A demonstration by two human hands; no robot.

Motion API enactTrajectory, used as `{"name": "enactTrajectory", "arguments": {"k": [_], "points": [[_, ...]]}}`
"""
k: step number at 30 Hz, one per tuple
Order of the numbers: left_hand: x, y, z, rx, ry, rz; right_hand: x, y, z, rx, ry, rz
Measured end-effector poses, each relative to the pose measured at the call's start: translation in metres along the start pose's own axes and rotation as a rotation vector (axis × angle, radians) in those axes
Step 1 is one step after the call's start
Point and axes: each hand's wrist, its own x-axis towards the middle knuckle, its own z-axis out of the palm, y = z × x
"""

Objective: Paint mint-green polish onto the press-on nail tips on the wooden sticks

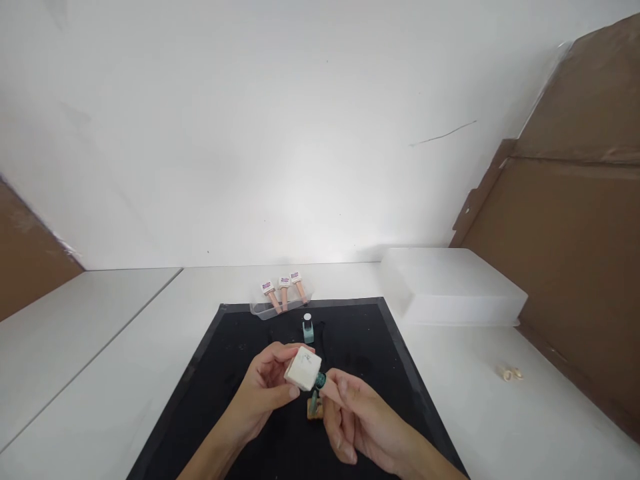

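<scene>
over the mat (373,343), the block (304,368) sits pinched by its edges between thumb and fingers of the left hand (263,387); the right hand (357,410), also over the mat, pinches its handle (333,393).

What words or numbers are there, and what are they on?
None are readable.
Labels on three pink-handled pieces: purplish print, too small to read.
White block in the left hand: faint dark mark, too blurred to read.

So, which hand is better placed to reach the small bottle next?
Probably the left hand: its fingers are nearer the small bottle. It holds the white block, but the right hand grips the pink handle.
</scene>
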Motion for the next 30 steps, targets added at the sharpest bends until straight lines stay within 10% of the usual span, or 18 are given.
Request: {"name": "enactTrajectory", "arguments": {"k": [21,30], "points": [[0.003,-0.01,-0.005,0.202,0.068,0.153,-0.001,-0.01,0.009,-0.717,0.43,-0.174],[0.005,-0.006,-0.008,0.268,-0.068,0.168,-0.005,-0.029,0.003,-0.793,0.31,-0.075]]}}
